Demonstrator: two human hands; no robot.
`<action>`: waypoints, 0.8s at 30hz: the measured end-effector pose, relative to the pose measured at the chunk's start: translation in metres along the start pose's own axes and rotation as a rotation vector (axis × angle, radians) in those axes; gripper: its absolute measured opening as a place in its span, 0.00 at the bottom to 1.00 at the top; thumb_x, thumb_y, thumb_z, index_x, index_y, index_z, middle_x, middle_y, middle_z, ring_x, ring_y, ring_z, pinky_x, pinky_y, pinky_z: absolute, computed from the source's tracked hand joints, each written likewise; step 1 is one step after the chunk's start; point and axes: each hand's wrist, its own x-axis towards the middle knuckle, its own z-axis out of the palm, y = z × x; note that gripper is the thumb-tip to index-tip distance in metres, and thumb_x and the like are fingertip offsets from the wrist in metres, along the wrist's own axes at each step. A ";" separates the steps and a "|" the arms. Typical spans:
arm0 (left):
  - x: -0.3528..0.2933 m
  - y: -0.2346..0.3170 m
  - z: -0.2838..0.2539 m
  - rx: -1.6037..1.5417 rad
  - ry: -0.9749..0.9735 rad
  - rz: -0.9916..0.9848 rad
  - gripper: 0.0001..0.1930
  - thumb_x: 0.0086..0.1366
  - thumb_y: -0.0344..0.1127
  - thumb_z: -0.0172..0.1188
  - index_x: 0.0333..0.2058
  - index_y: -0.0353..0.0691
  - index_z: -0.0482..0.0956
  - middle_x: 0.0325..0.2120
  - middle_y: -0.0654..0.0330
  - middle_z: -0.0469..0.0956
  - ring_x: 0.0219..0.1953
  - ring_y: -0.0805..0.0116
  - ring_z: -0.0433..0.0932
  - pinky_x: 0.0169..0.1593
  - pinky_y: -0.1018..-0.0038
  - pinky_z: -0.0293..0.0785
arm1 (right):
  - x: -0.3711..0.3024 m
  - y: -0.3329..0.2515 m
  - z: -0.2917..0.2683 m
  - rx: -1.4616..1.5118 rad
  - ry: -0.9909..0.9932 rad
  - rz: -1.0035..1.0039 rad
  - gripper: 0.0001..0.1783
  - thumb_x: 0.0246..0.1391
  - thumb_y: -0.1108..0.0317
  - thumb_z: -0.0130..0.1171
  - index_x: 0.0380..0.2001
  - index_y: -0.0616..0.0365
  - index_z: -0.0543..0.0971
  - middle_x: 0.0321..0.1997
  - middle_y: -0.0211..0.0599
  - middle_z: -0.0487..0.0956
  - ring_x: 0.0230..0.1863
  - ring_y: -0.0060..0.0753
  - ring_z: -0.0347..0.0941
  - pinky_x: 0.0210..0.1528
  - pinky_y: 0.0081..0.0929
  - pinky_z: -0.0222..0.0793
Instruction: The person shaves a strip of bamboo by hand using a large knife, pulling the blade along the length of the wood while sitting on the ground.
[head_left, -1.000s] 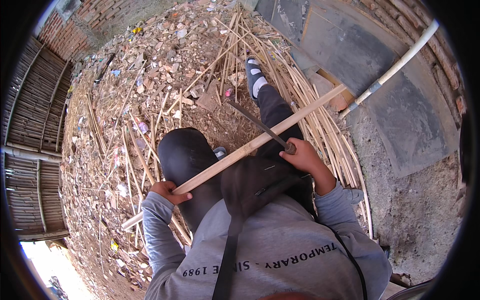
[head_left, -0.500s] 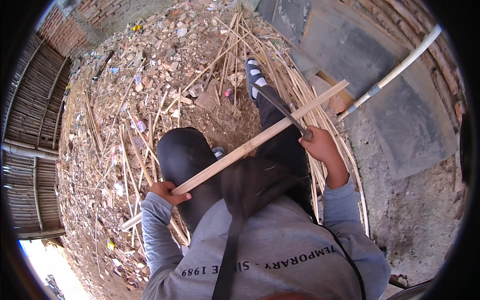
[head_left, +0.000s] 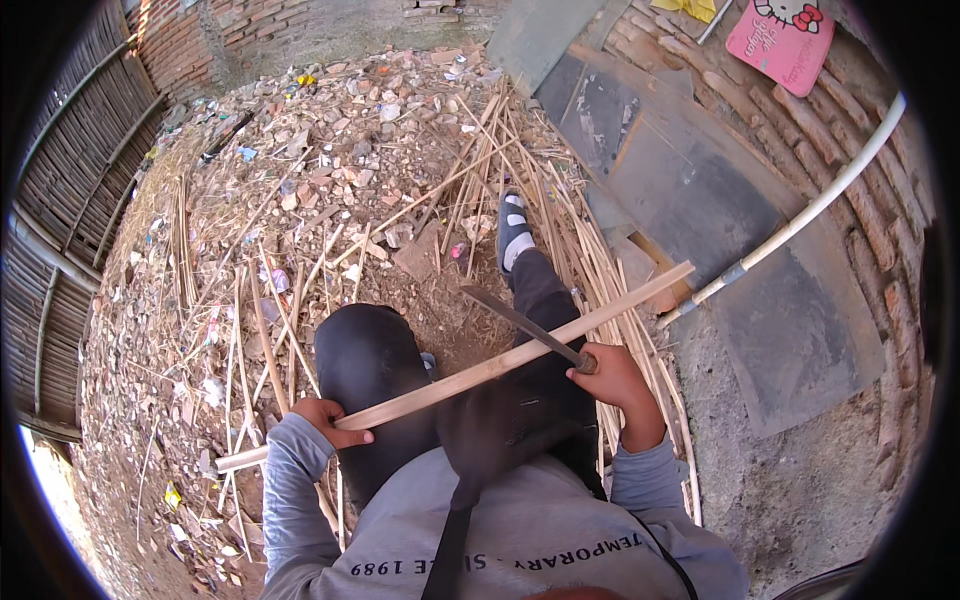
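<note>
A long, pale bamboo slat [head_left: 450, 384] lies slantwise across my lap, its right end higher in the picture. My left hand [head_left: 325, 422] is closed around it near its left end, thumb along the top, just beside my bent left knee. In my right hand [head_left: 615, 385], the fingers wrap the short dark handle of a machete-like knife [head_left: 508, 312]. Its blade crosses over the slat right of the middle and points up and left. Whether the edge bites into the wood I cannot tell.
Many loose bamboo strips [head_left: 575, 235] lie beside my outstretched right leg, others at the left. Broken brick rubble [head_left: 300, 180] covers the ground. At the right are dark boards [head_left: 690, 160], a white pipe [head_left: 800, 225] and a brick wall [head_left: 800, 130].
The knife blade has swung leftward and lies flatter, with its tip farther left. The slat is less steep, its right end lower in the picture. The whole view has shifted; both grips stay.
</note>
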 end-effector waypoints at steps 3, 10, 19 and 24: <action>0.005 0.001 0.003 0.047 -0.023 -0.024 0.36 0.39 0.67 0.78 0.28 0.34 0.84 0.19 0.55 0.78 0.25 0.62 0.79 0.36 0.68 0.76 | 0.006 0.014 -0.001 0.075 0.027 0.082 0.16 0.47 0.57 0.70 0.30 0.58 0.80 0.25 0.46 0.79 0.30 0.54 0.78 0.34 0.43 0.71; 0.000 -0.003 0.002 0.007 -0.021 -0.020 0.36 0.39 0.67 0.78 0.28 0.34 0.84 0.19 0.56 0.79 0.25 0.63 0.79 0.36 0.69 0.76 | 0.002 0.005 -0.004 0.059 -0.167 -0.035 0.18 0.46 0.56 0.72 0.29 0.60 0.80 0.23 0.47 0.79 0.29 0.51 0.78 0.34 0.40 0.71; 0.002 0.002 -0.002 0.046 -0.095 -0.079 0.40 0.37 0.70 0.76 0.30 0.33 0.85 0.22 0.53 0.80 0.30 0.59 0.82 0.39 0.67 0.77 | -0.002 0.008 -0.006 0.072 -0.133 -0.053 0.18 0.47 0.57 0.71 0.27 0.62 0.78 0.22 0.46 0.77 0.28 0.45 0.79 0.33 0.40 0.71; 0.003 0.001 -0.001 0.048 -0.063 -0.061 0.39 0.37 0.70 0.76 0.30 0.33 0.85 0.22 0.53 0.80 0.29 0.60 0.82 0.39 0.66 0.77 | 0.000 0.013 -0.007 0.175 -0.035 0.128 0.18 0.47 0.55 0.71 0.29 0.58 0.79 0.24 0.46 0.79 0.31 0.49 0.79 0.36 0.42 0.71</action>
